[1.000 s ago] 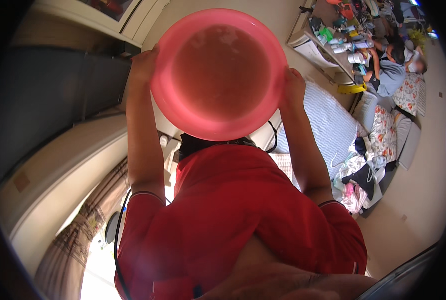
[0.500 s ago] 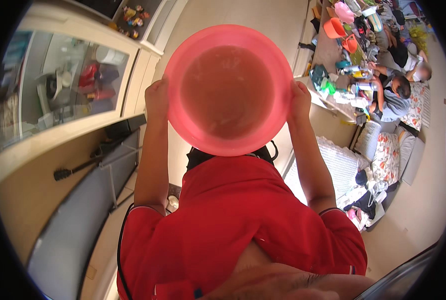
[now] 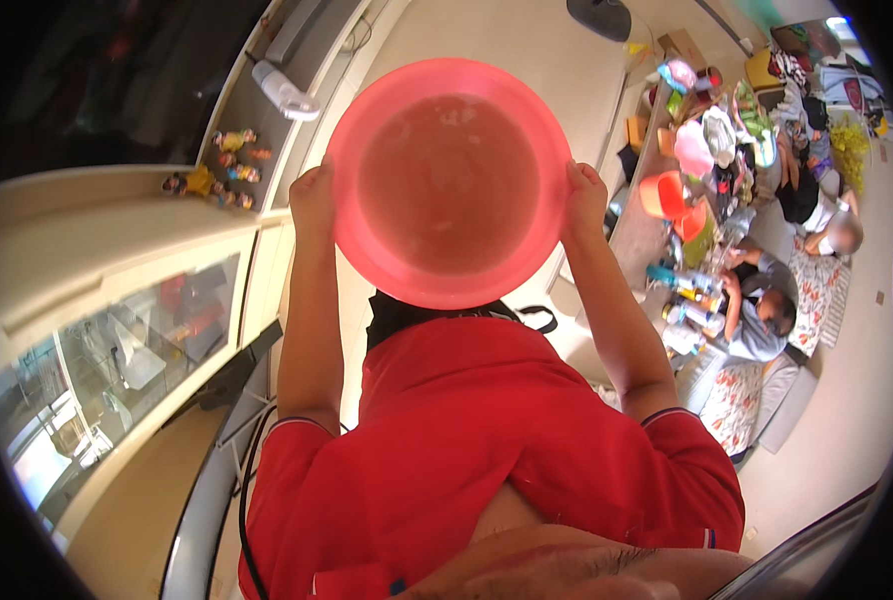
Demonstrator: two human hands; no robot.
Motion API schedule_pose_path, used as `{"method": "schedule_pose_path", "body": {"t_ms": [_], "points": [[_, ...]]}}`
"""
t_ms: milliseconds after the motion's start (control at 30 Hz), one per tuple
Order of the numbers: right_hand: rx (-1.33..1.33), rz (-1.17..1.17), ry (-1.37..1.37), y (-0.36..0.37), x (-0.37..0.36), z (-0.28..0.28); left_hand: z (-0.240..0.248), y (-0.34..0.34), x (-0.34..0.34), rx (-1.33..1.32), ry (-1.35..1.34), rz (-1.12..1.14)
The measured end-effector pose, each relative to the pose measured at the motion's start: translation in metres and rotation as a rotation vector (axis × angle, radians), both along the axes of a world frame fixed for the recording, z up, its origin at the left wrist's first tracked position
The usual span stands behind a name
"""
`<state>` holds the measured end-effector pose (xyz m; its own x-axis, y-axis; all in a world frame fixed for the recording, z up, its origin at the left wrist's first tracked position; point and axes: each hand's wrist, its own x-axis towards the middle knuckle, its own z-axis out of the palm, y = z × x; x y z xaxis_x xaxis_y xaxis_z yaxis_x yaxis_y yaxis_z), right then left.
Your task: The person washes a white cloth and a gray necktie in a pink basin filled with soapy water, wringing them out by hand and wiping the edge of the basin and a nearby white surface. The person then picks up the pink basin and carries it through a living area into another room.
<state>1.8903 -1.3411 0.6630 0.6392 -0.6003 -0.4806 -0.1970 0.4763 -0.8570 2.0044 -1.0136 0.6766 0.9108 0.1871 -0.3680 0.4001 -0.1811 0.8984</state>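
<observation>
A round pink basin is held out in front of my body. Cloudy, brownish water fills a good part of it, with light glinting on the surface. At the basin's left rim my left hand is closed around the edge. On the opposite side my right hand grips the rim in the same way. The basin looks roughly level, and the fingers beneath it are hidden.
To the left runs a cabinet with small figurines and a white handheld device. On the right, a cluttered table bears orange containers and bottles. Two people sit on a sofa beyond it. Pale floor lies ahead.
The surroundings have shifted backward past me as I move forward with the basin. More of the cabinet and table ahead has come into view. Both hands keep their hold on the rim.
</observation>
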Motion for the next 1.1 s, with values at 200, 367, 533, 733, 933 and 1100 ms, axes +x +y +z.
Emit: {"method": "schedule_pose_path", "body": {"t_ms": [200, 367, 533, 733, 933, 1100], "points": [[-0.148, -0.020, 0.035, -0.094, 0.130, -0.016, -0.021, -0.074, 0.150, 0.066, -0.076, -0.140], [0.004, -0.135, -0.017, -0.166, 0.242, -0.017, -0.008, -0.175, 0.274, -0.042, -0.038, -0.112], [-0.013, -0.150, 0.013, -0.237, 0.358, -0.015, -0.028, -0.246, 0.396, -0.090, -0.092, -0.114], [-0.081, -0.103, -0.028, -0.328, 0.497, -0.016, -0.027, -0.333, 0.525, -0.187, -0.082, -0.048], [-0.233, -0.057, 0.025, -0.431, 0.643, 0.010, -0.014, -0.433, 0.654, -0.262, -0.033, -0.055], [-0.337, 0.009, 0.150, -0.518, 0.772, 0.043, -0.020, -0.503, 0.775, -0.137, -0.136, -0.073]]}}
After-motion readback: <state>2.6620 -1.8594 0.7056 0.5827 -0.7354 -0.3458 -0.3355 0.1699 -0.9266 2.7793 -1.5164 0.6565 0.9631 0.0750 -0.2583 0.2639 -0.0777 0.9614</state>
